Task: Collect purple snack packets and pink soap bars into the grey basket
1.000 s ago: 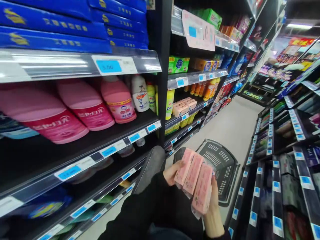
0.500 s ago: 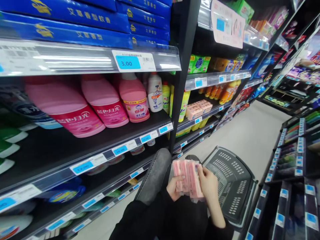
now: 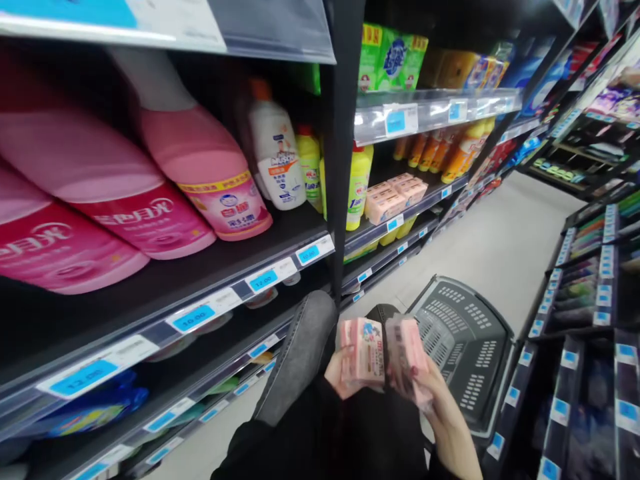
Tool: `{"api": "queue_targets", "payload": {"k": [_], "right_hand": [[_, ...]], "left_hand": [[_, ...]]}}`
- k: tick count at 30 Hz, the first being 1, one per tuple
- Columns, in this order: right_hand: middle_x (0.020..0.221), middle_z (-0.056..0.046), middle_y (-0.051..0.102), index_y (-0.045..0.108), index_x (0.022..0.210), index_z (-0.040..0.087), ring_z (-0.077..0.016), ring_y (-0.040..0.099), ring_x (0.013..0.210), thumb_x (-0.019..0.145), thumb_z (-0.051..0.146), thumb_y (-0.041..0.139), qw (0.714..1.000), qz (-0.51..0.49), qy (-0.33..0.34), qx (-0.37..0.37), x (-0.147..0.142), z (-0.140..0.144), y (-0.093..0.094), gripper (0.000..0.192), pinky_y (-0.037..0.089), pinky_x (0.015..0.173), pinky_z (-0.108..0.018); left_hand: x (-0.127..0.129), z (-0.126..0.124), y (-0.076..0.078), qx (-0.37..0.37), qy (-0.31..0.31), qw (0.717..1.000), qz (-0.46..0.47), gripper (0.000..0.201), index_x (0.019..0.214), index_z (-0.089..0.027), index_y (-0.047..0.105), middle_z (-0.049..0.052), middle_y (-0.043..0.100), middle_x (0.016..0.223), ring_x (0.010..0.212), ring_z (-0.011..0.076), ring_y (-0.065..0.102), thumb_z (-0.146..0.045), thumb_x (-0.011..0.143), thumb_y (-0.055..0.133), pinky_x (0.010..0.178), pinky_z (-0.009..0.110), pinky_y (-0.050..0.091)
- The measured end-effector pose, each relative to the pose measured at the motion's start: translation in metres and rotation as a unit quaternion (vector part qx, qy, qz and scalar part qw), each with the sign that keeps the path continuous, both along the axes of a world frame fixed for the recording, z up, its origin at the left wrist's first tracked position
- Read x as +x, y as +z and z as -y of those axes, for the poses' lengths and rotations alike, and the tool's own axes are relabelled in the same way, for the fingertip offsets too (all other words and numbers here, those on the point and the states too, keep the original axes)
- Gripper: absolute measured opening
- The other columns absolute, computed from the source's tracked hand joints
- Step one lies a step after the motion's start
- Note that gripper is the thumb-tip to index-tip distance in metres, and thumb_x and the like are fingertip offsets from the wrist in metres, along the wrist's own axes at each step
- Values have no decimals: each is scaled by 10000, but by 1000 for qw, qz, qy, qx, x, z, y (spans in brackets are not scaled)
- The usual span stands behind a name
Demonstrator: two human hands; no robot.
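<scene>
Low in front of my lap, my left hand (image 3: 339, 373) is closed around a pink, plastic-wrapped soap pack (image 3: 364, 353); its printed face is turned up. My right hand (image 3: 434, 387) grips a second pink soap pack (image 3: 407, 350) from its right side, with the fingers over the clear film. A narrow gap separates the two packs at the top. Directly right of my hands sits a dark grey shopping basket (image 3: 460, 353) with a slotted bottom. Similar pink packs (image 3: 393, 199) stand on a lower shelf ahead.
Shelving (image 3: 165, 320) with price labels runs along my left, holding large pink bottles (image 3: 200, 173) and a white bottle (image 3: 280, 157). My bent knee (image 3: 305, 347) is close to the lower shelves. Pale floor (image 3: 480, 240) stretches ahead, with a dark rack (image 3: 565, 387) on the right.
The pink packs, earlier side by side, are now parted into one per hand. My right hand has moved right and slightly down. The view has shifted closer to the shelf.
</scene>
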State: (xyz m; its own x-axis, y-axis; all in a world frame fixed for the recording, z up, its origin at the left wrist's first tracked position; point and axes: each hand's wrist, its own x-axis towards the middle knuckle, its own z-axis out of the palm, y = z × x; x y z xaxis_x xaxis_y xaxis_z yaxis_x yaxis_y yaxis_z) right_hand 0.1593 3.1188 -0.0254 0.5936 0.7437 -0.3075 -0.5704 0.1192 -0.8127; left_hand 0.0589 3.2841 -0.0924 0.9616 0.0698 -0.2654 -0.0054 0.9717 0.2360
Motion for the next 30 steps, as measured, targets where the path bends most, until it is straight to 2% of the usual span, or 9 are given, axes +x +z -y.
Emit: {"api": "queue_targets", "payload": {"k": [3,5,7,9,12,15,22,25,30], "right_hand": [[891,-38,706,653,1003,234,-232,660,764,629,390,745,984,-126,-27,120,-4,10,6,416,552,716,-401],[832,-41,686,664,957,201,-188,632,658,641,465,729,958,-188,9,216,-7,9,12,416,558,587,-339],[911,-60,663,614,1095,178,-143,595,593,667,527,691,909,-230,57,342,-8,2,20,558,496,411,-244],[1015,-72,630,481,1279,164,-90,540,530,721,508,648,841,-254,104,467,-9,-6,28,677,401,293,-175],[1043,-77,595,316,1381,116,-40,438,451,816,437,556,767,-265,141,567,-7,-14,36,693,336,230,-135],[1007,-71,569,255,1394,96,-36,420,455,839,426,537,761,-251,137,583,-6,-13,41,704,333,232,-123],[894,-23,525,238,1406,157,-45,466,555,859,431,551,800,-277,47,531,-9,-1,49,687,450,410,-123],[874,-21,521,238,1407,162,-68,505,606,853,430,545,818,-322,-47,474,-9,1,56,687,515,542,-188],[1039,-80,588,293,1394,146,-124,568,879,869,425,506,814,-406,-193,367,-5,-1,58,631,523,769,-261]], "left_hand": [[0,-2,-9,-10,-19,1000,18,476,1141,-19,618,201,691,1052,1003,355,630,-290,749,605,904,490,426],[0,-4,-13,-16,-23,999,27,433,1127,-36,635,182,697,1052,1026,338,627,-286,777,581,924,472,421],[0,-5,-14,-23,-25,999,37,409,1134,-66,643,159,695,1081,1057,316,619,-295,807,555,933,448,425],[1,-6,-12,-27,-26,998,47,401,1155,-89,641,147,683,1122,1066,305,619,-300,832,532,928,436,434],[3,-8,-8,-19,-31,998,59,396,1169,-84,638,163,675,1132,1022,307,640,-289,856,507,909,438,450],[4,-8,-7,-24,-34,997,61,382,1168,-84,641,165,672,1137,1037,304,636,-256,863,487,932,442,443],[1,-10,-17,-31,-21,999,36,387,1171,-71,636,172,660,1158,1109,325,598,-256,861,496,994,486,408],[-1,-13,-22,-34,-23,999,2,356,1131,-64,655,173,675,1125,1051,315,632,-237,861,502,950,476,451],[-2,-15,-26,-30,-28,999,-14,335,1111,-98,674,151,686,1110,1041,309,639,-231,862,494,950,490,451]]}}
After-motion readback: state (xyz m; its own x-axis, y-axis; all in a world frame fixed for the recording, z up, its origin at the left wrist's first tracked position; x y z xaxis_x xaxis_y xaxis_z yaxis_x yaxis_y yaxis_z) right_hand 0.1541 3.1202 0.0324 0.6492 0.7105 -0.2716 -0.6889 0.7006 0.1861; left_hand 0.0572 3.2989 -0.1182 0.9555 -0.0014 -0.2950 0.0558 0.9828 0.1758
